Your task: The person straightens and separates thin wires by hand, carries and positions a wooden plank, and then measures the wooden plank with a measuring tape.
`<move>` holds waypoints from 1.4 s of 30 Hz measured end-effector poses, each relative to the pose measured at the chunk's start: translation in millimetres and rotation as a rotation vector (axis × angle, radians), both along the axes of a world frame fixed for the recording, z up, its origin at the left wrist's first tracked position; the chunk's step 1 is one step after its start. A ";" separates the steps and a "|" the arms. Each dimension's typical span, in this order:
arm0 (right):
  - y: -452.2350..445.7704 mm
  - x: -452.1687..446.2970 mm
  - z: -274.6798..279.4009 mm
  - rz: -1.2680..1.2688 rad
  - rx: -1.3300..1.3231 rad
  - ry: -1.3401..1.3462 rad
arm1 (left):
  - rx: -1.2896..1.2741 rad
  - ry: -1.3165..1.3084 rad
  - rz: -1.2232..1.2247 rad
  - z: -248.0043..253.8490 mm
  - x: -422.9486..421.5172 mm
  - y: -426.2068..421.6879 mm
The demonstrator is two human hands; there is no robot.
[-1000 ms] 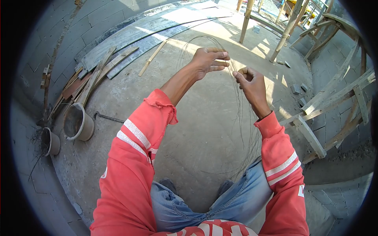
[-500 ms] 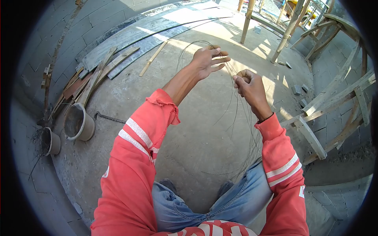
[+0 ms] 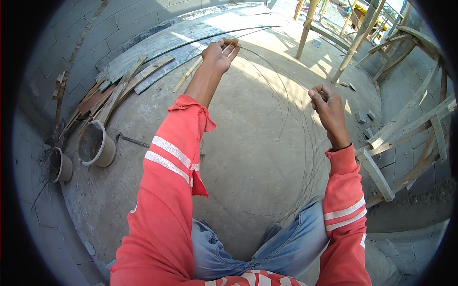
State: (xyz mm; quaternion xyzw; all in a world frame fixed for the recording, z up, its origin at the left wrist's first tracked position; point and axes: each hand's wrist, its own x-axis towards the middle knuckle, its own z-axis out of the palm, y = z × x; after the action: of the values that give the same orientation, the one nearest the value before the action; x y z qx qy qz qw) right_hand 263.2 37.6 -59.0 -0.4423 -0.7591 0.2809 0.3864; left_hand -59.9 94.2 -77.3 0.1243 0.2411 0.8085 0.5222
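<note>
Thin dark tie wire (image 3: 312,164) hangs in a loose, tangled coil between my arms and trails down to my right knee. My left hand (image 3: 221,54) is raised far forward, with curled fingers gripping one part of the wire. Lower and to the right, my right hand (image 3: 328,102) pinches another part between thumb and forefinger. Several strands stretch across the gap between both hands, and some dangle loosely. The exact ends of the strands are too fine to make out.
Two buckets (image 3: 98,148) stand at left near a bent steel bar (image 3: 133,140). Wooden planks (image 3: 121,88) and long sheets (image 3: 167,59) lie along the block wall. Bamboo poles (image 3: 307,31) rise ahead. A timber frame (image 3: 377,176) leans at right beside broken blocks (image 3: 361,117).
My left hand has moved up and left, and my right hand slightly right. The gap between them has widened, with wire strands now spread across it.
</note>
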 end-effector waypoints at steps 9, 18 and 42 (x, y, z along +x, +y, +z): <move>-7.8 -13.9 -16.8 0.083 -0.030 -0.027 | 0.004 -0.112 0.026 -6.4 0.8 -15.4; -9.0 -23.1 -24.7 0.068 0.029 0.064 | -0.057 0.136 -0.231 -1.2 44.7 -28.5; 26.1 59.4 9.0 -0.180 -0.070 0.980 | -0.219 0.072 0.060 -20.4 -38.9 -9.2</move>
State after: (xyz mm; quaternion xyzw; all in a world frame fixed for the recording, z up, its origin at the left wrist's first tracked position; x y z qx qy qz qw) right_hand 322.6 63.7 -50.0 -0.3347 -0.4374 0.4465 0.7052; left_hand -98.8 85.0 -97.8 0.0882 0.3502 0.7876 0.4992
